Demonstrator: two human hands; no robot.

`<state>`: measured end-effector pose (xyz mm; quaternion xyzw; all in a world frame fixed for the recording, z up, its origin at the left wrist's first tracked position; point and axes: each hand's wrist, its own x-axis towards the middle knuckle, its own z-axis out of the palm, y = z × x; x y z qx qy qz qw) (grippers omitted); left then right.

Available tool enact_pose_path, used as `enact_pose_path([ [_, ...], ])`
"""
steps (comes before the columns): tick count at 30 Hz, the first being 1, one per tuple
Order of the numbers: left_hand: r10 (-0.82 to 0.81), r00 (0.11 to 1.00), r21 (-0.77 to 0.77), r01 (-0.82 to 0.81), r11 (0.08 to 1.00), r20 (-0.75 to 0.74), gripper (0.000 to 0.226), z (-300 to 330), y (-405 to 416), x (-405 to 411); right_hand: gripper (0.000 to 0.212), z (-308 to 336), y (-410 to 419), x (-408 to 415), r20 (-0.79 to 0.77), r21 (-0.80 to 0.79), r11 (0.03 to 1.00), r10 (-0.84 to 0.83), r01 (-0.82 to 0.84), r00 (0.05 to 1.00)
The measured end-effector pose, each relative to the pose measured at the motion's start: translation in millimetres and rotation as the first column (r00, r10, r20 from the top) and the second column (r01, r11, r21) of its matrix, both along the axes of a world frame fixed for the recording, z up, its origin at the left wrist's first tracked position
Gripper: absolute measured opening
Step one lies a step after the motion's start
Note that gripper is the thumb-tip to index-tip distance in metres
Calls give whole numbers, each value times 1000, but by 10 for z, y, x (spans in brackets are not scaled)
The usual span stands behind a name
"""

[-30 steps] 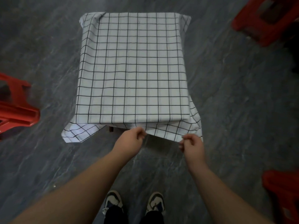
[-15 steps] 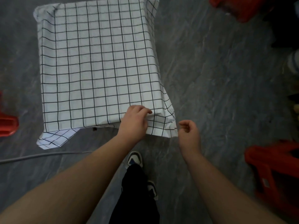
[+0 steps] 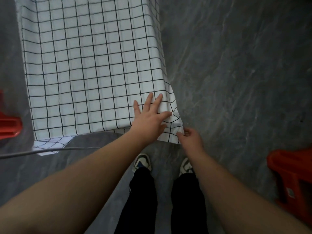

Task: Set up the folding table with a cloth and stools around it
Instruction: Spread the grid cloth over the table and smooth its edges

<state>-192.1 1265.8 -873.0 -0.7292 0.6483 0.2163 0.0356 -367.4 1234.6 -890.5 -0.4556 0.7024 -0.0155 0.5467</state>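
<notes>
Left hand [image 3: 150, 119] now flattened, fingers spread, on cloth [image 3: 94, 68] at table's near right corner, no longer pinching; right hand [image 3: 190, 137] pinching hanging hem below that corner: smoothing underway, stools [image 3: 293, 179] unplaced.

Plain indoor room, home or small eatery I can't tell, grey marbled floor [image 3: 236, 81] under my shoes, checked cloth [image 3: 92, 65], red plastic stools [image 3: 293, 179], loose cable [image 3: 42, 151]

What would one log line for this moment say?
left hand: flat on cloth at near corner | right hand: pinches hanging cloth edge | stools: apart from table
</notes>
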Motion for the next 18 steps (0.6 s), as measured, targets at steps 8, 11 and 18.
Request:
enact_pose_path([
  [8, 119, 993, -31, -119, 992, -13, 20, 15, -60, -146, 15, 1, -85, -267, 128, 202, 946, -282, 253, 951],
  [11, 122, 992, -37, -123, 992, -20, 20, 9, -47, -145, 17, -15, -113, -395, 253, 521, 778, -534, 352, 806],
  [18, 135, 989, -73, -139, 988, -62, 19, -30, -31, -138, 17, -102, -226, -414, 110, 649, 728, -377, 221, 919],
])
